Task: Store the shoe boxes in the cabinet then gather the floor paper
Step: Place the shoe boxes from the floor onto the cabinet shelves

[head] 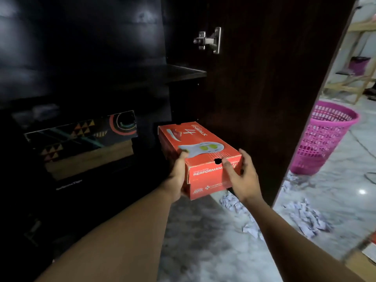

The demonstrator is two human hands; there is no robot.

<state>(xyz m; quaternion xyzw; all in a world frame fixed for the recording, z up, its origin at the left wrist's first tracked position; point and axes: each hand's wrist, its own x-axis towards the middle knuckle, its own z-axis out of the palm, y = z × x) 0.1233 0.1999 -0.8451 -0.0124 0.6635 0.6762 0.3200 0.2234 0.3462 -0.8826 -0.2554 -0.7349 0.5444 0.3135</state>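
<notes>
Red box (203, 147): shoe box, lid on, centre of view, long axis running 11 to 5 o'clock. Far end at the mouth of the cabinet's (81, 58) lower compartment, near end out over the floor (203, 241). Whether it rests on the cabinet bottom cannot be told.

Left hand (178, 176): grips the box's near left corner, thumb on top, fingers hidden along the side.

Right hand (242, 176): fingers spread and loose, laid against the box's near end at its right corner, not closed round it.

Dark box (81, 143): patterned, at 9 o'clock, inside the same compartment, left of the red box and apart from it.

Shelf (183, 73): dark, at 12 o'clock above both boxes.

Door (264, 78): open, at 2 o'clock, just right of the red box, with a metal hinge (209, 40) on its inner face.

Basket (323, 139): pink, upright, at 3 o'clock beyond the door.

Paper (305, 216): crumpled white pieces on the floor at 4 to 5 o'clock, some under the box's near end, some near the basket's foot.
</notes>
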